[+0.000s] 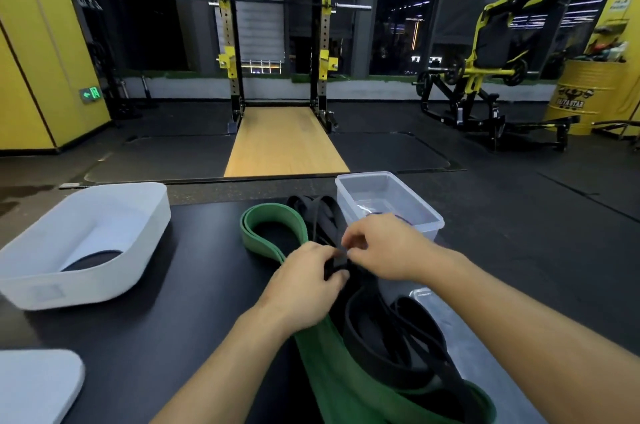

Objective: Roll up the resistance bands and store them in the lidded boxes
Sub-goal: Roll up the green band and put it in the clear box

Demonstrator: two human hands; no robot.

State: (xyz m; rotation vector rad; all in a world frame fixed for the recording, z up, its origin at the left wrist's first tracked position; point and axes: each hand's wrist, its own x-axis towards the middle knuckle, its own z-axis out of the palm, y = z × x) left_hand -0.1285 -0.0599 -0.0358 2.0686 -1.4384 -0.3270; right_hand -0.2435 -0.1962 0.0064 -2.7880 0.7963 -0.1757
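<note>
A gym with yellow walls, a squat rack [227,42] and a wooden lifting platform [284,143] lies beyond a black counter [194,285] that fills the foreground. An open white box [86,285] sits by the counter's left edge, with a white lid [34,385] at the near left corner. A broad green band [318,364] runs from the near edge up the middle and ends in a flat loop toward the far edge. Several black bands [360,319] lie tangled on top of it, from a heap near the near edge to their ends by the clear box [360,195] at the far right. That box is open and holds something purplish that cannot be made out. A clear lid [460,347] lies partly under the heap. The left hand [308,281] curls its fingers round a narrow black band at mid-counter, and the right hand [384,247] pinches the same band just beyond it between thumb and forefinger. The bands look light, limp and rubbery, likely to spring open once coiled. A good hold is flat across one end, rolling tightly while the other hand keeps the tail taut and clear of the tangle.
</note>
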